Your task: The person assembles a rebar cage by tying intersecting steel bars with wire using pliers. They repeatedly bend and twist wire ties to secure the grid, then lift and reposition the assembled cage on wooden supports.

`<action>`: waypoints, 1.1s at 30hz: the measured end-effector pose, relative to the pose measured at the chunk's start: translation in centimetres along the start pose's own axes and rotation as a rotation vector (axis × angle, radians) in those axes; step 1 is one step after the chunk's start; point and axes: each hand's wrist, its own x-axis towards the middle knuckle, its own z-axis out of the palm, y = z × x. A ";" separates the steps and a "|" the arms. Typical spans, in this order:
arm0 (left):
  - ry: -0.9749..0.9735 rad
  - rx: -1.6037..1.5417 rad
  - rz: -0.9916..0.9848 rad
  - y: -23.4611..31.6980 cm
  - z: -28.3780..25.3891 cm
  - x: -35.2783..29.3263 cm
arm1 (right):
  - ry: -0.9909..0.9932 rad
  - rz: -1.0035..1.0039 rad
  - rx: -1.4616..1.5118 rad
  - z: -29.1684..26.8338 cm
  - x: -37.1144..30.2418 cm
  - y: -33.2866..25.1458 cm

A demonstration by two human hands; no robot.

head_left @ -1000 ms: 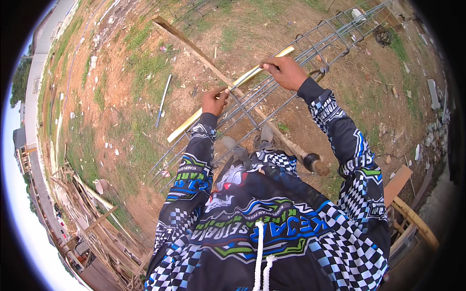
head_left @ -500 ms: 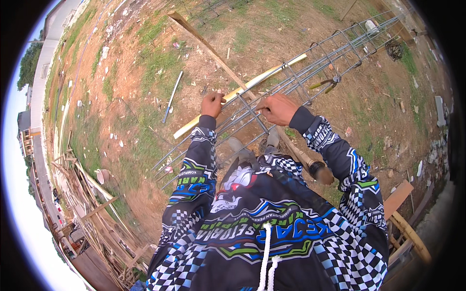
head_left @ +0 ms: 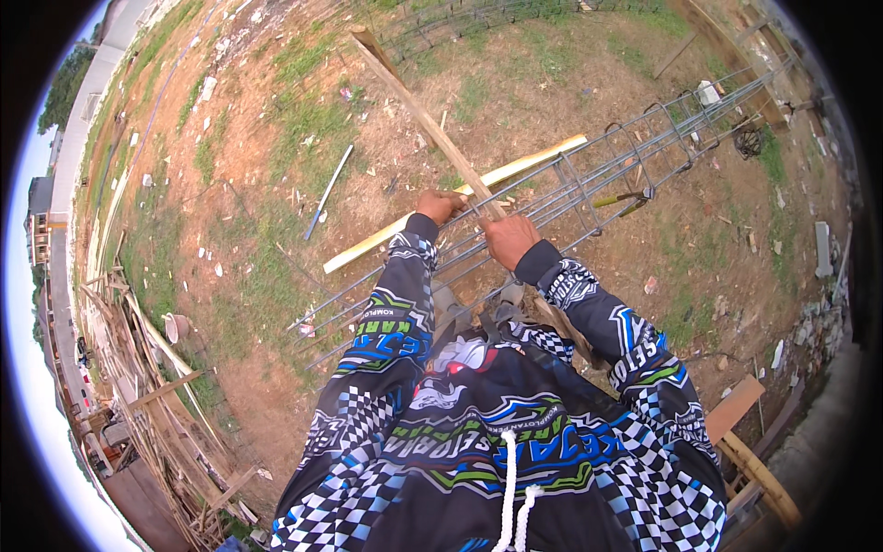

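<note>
A long rebar cage (head_left: 676,138) of grey steel bars with square stirrups runs diagonally across in front of me, its loose bar ends at the lower left. My left hand (head_left: 441,206) is closed at the far side of the bars, fingers pinched at a stirrup that is mostly hidden. Close beside it, on the near side, my right hand (head_left: 510,241) is closed around the same stirrup, its fingertips out of sight. Farther right, pincers (head_left: 621,200) with yellow handles hang on the bars. A wooden beam (head_left: 423,120) passes crosswise beneath the cage by my hands.
A pale plank (head_left: 368,244) lies beneath the bars. A thin metal length (head_left: 328,191) rests on the grassy dirt to the left. Scrap timber (head_left: 152,368) is piled at the lower left, near a pinkish bucket (head_left: 175,327). Coiled wire (head_left: 747,141) sits at the right.
My hands have come closer together: the left moved right and slightly down, the right moved left and down onto the bars. The view has shifted a little.
</note>
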 end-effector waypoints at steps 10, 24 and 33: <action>0.022 -0.099 0.419 -1.6 1.2 -0.5 | 0.045 0.027 0.018 -0.1 -0.2 -0.3; 0.229 -0.009 0.412 -0.5 2.9 -3.2 | -0.081 0.269 -0.246 -0.8 10.5 2.0; 0.427 0.136 0.192 -0.7 3.1 -3.3 | -0.085 0.046 -0.325 -0.1 12.1 1.1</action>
